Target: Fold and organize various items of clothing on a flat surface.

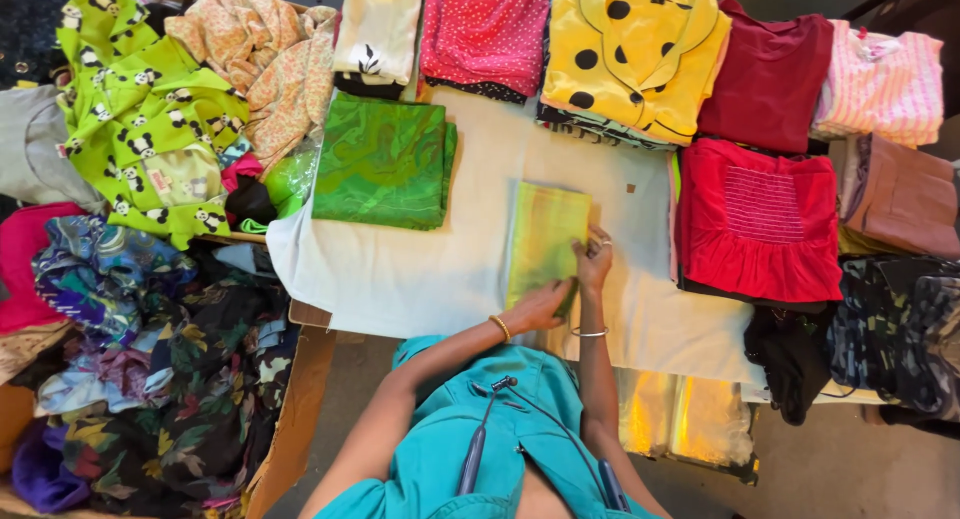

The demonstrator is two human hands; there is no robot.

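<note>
Yellow-green folded cloth (545,241), left hand (540,307) flat on it, right hand (593,262) at its edge

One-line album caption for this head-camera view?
Both hands, left hand and right hand, press a folded yellow-green cloth on a white-covered table ringed by colourful clothes.

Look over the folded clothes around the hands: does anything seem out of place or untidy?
Mostly tidy. The left hand and right hand press a flat yellow-green folded cloth. Odd one out: the lime panda-print garment, lying crumpled and unfolded at far left, unlike the neat folded green cloth.
</note>
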